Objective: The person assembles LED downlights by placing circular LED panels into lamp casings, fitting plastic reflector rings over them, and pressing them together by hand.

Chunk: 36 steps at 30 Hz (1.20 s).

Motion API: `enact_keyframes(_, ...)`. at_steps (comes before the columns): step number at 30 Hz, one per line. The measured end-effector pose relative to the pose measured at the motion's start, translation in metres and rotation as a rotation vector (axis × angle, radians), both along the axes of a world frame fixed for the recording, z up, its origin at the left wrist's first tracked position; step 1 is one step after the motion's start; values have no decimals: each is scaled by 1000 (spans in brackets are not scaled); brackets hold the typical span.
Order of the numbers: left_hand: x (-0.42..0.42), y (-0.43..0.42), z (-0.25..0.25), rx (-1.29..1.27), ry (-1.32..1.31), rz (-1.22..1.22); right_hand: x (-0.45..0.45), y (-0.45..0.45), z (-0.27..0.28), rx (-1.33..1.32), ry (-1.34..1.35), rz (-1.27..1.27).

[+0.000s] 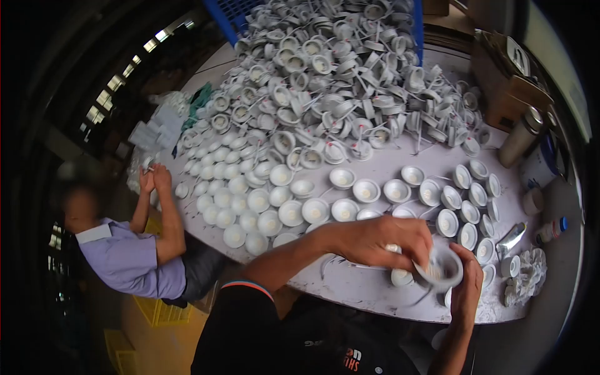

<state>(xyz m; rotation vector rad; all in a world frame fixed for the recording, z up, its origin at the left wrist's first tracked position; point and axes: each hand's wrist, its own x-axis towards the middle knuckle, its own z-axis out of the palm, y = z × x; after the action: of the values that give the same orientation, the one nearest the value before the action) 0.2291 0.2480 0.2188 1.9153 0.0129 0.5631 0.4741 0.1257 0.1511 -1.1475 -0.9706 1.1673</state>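
A white round lamp housing (pixel 439 267), blurred by motion, is tilted between my two hands above the table's near edge. Its cup-shaped opening faces up toward me, and a wire trails below it. My right hand (pixel 466 281) is closed around the right side of the housing. On the opposite side, the bent fingers of my left hand (pixel 394 242) are closed at the rim; what they pinch is hidden. Below my left hand lies a small white round part (pixel 401 277). Rows of similar white housings (pixel 344 210) stand around my hands, mostly open side up.
A large heap of wired white housings (pixel 337 94) spills from a blue crate (pixel 417 31) at the back. On the right are a metal flask (pixel 522 136), a cardboard box (pixel 509 94), a small bottle (pixel 551 230) and crumpled plastic (pixel 526 278). A person in a lilac shirt (pixel 128 256) works at left.
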Motion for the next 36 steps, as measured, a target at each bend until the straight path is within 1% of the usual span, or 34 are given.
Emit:
enact_keyframes(1, 5, -14, -1, -75, 21, -122, -6, -3, 9, -87, 191, 177)
enact_keyframes(2, 8, -25, -5, -77, 16, -171, -8, -3, 13, -85, 139, 337)
enact_keyframes(3, 8, -31, -9, -72, 15, -160, -9, -3, 15, -85, 81, 492)
enact_keyframes(4, 9, -37, -13, -143, 41, -188, -11, -7, 13, -166, 17, 529)
enact_keyframes(5, 9, -42, -18, -213, 66, -218, -13, -10, 13, -165, 11, 535)
enact_keyframes(7, 9, -47, -29, -244, 46, -200, -17, -15, 12, -245, 98, 532)
enact_keyframes(8, 10, -50, -33, -276, 21, -94, -18, -20, 7, -274, 180, 488)
enact_keyframes(9, 10, -53, -39, -308, -2, 12, -19, -23, 6, -273, 180, 492)
enact_keyframes(10, 11, -55, -48, -258, -64, 33, -22, -26, 7, -270, 225, 443)
enact_keyframes(11, 12, -60, -48, -258, -63, 36, -24, -28, 8, -267, 269, 393)
enact_keyframes(12, 15, -66, -45, -290, -93, 234, -33, -27, 7, -315, 228, 213)
enact_keyframes(13, 16, -71, -43, -322, -123, 436, -30, -30, 20, -413, 278, 189)
enact_keyframes(14, 16, -73, -42, -327, -90, 513, -37, -31, 12, -304, 262, -11)
enact_keyframes(15, 16, -76, -46, -328, -92, 519, -43, -32, 0, -192, 242, -210)
enact_keyframes(16, 17, -80, -52, -171, -49, 523, -34, -31, -13, -181, 253, -252)
enact_keyframes(17, 17, -82, -58, -13, -6, 525, -28, -30, -2, -162, 163, -139)
enact_keyframes(18, 16, -83, -61, 120, 72, 447, -23, -32, -16, -113, 95, -188)
enact_keyframes(19, 15, -81, -62, 119, 73, 449, -17, -32, -35, -63, 28, -239)
enact_keyframes(22, 9, -65, -49, 145, -4, 446, 5, -30, -60, -126, -31, -214)
enact_keyframes(23, 3, -52, -51, 73, -44, 420, -15, -31, -22, -142, 21, -166)
enact_keyframes(24, -8, -44, -37, -118, -4, 432, -15, -23, -18, -124, 8, -127)
enact_keyframes(25, -16, -34, -36, -347, 31, 433, -15, -22, -3, -215, 31, -74)
enact_keyframes(26, -20, -28, -31, -490, 3, 410, -13, -20, -5, -151, -2, -14)
enact_keyframes(27, -20, -26, -22, -283, 135, 371, -14, -21, 2, -275, 57, -26)
enact_keyframes(28, -11, -33, -24, -53, 200, 392, -19, -19, 2, -212, 105, -55)
enact_keyframes(29, 3, -44, -27, -75, 182, 308, -20, -18, 2, -207, 113, -62)
enact_keyframes(30, 12, -56, -29, 124, 249, 323, -23, -17, 1, -167, 177, -69)
enact_keyframes(31, 20, -65, -31, 336, 305, 354, -23, -17, 0, -155, 161, -78)
enact_keyframes(32, 26, -71, -37, 334, 291, 310, -24, -19, -2, -161, 182, -89)
enact_keyframes(34, 36, -80, -49, 326, 174, 536, -21, -24, -3, -170, 208, -119)
enact_keyframes(35, 39, -80, -50, 320, 175, 514, -18, -26, -2, -211, 203, -77)
enact_keyframes(36, 40, -80, -49, 392, 180, 515, -16, -27, -2, -251, 197, -31)
